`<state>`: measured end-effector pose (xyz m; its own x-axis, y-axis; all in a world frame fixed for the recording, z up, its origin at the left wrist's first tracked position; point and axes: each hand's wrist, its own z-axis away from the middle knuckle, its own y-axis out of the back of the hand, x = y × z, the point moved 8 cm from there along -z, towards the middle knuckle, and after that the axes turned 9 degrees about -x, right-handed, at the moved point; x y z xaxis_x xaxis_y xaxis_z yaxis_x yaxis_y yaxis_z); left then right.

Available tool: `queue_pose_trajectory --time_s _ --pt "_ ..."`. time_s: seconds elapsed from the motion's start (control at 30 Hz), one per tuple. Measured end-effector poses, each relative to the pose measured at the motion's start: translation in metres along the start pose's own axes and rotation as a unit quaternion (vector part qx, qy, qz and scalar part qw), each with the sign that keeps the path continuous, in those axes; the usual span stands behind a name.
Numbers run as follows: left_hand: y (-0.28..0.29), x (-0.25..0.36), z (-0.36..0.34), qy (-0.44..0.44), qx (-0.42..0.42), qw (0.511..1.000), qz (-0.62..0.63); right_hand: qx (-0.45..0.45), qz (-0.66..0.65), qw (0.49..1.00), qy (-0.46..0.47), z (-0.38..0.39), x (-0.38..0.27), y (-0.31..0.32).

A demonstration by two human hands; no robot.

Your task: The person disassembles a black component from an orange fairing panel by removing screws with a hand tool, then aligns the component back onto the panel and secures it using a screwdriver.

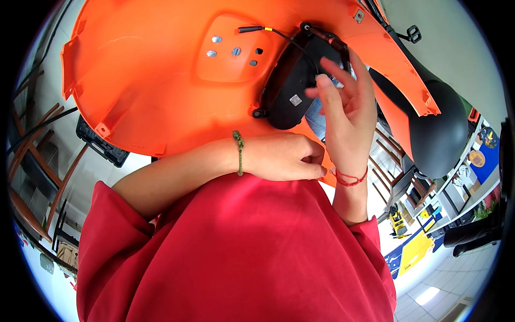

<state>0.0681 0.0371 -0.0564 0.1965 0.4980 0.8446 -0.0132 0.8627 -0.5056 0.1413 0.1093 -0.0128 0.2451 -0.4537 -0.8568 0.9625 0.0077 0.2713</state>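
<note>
A large curved orange plastic panel (pixel 134 70) lies before me, with a recessed pad holding small metal pieces. On it sits a black oval housing (pixel 284 94) with a QR sticker and bracketed ends. A black cable (pixel 252 29) with a yellow band and a connector runs over the housing. My left hand (pixel 287 155), wearing a green bracelet, has curled fingers at the panel's near edge; what they hold is hidden. My right hand (pixel 346 112), with a red string bracelet, is raised over the housing's right side, fingers apart and slightly bent, partly blurred.
A black seat-like molded body (pixel 437 131) and a pedal (pixel 413 33) are at right. Wooden chairs (pixel 37 155) and a black case (pixel 99 142) are at left. Shelving, a yellow board (pixel 416 249) and assorted items line the right side.
</note>
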Motion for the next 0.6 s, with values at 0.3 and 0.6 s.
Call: queue_pose_trajectory --time_s 0.3,0.6 --pt "0.008 -0.002 0.005 -0.043 0.046 0.998 0.008 0.054 0.389 0.887 0.242 -0.019 -0.057 -0.019" --pt "0.002 -0.008 0.004 0.002 0.022 1.0 0.002 -0.14 0.496 0.784 0.347 -0.017 -0.05 -0.063"
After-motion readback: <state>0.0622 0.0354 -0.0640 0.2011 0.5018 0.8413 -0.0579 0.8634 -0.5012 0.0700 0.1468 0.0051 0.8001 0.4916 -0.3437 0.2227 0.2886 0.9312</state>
